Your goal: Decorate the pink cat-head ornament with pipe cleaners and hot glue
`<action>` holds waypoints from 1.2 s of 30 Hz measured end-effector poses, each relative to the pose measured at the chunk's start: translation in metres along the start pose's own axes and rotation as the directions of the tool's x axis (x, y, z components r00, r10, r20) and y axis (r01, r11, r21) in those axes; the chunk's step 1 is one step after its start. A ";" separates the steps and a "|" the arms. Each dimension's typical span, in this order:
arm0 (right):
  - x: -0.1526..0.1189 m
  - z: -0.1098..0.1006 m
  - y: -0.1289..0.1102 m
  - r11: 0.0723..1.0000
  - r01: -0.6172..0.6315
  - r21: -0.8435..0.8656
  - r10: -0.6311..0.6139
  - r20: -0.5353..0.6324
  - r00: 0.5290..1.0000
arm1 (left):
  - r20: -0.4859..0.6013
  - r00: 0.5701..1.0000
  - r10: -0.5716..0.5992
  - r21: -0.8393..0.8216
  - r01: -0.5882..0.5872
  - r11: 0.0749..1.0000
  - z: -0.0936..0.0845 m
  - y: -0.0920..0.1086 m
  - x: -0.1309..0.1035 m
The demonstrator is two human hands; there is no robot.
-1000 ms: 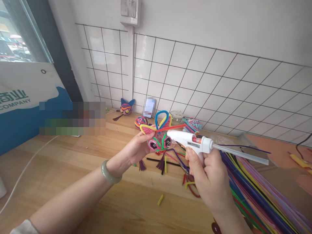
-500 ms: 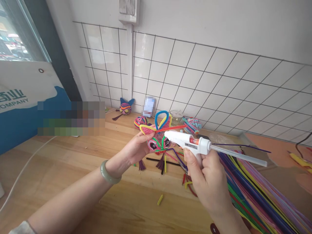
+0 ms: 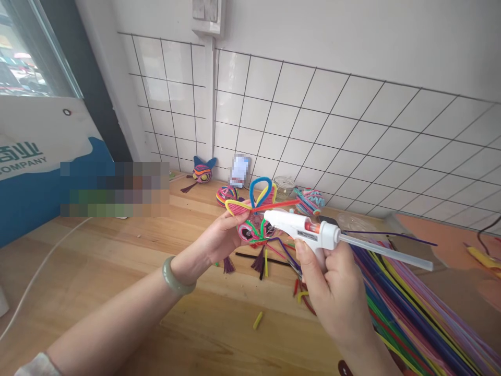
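My left hand (image 3: 225,233) grips a pipe-cleaner animal head (image 3: 247,232) by its pink, yellow-edged ear. It has round eyes, green and pink lines, and dark tassels (image 3: 258,262) below. A blue pipe-cleaner loop (image 3: 261,192) rises between the ears, and a red pipe cleaner (image 3: 279,205) sticks out to the right. My right hand (image 3: 332,282) is wrapped round the handle of a white hot glue gun (image 3: 303,230). Its nozzle points left, at the top of the head; whether it touches cannot be seen. A clear glue stick (image 3: 385,251) juts from the gun's back.
A finished head with blue ears (image 3: 202,171), a striped ball (image 3: 227,196), a glass jar (image 3: 285,189) and a pastel piece (image 3: 311,201) stand by the wall. Many coloured pipe cleaners (image 3: 415,308) lie at right. Offcuts (image 3: 257,320) dot the wooden table (image 3: 188,334). A white cable (image 3: 43,271) runs at left.
Almost nothing differs. Both hands, the animal head and the glue gun keep their places relative to each other; the whole view has shifted very slightly.
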State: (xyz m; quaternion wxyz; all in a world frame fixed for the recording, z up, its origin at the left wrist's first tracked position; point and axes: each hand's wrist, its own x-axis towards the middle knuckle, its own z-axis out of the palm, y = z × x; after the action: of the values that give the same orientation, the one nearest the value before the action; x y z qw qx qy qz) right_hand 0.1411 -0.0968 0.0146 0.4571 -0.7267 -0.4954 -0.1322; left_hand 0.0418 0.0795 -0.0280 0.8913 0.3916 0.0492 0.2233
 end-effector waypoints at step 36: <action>0.001 0.001 0.009 0.999 -0.012 -0.041 0.010 -0.048 0.999 | -0.058 0.998 -0.006 -0.002 0.006 1.000 0.000 -0.002 0.001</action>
State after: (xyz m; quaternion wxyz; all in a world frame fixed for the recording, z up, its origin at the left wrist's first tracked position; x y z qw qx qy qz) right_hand 0.1490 -0.0963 0.0103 0.4544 -0.7355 -0.4775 -0.1570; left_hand 0.0430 0.0786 -0.0289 0.8904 0.3842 0.0763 0.2318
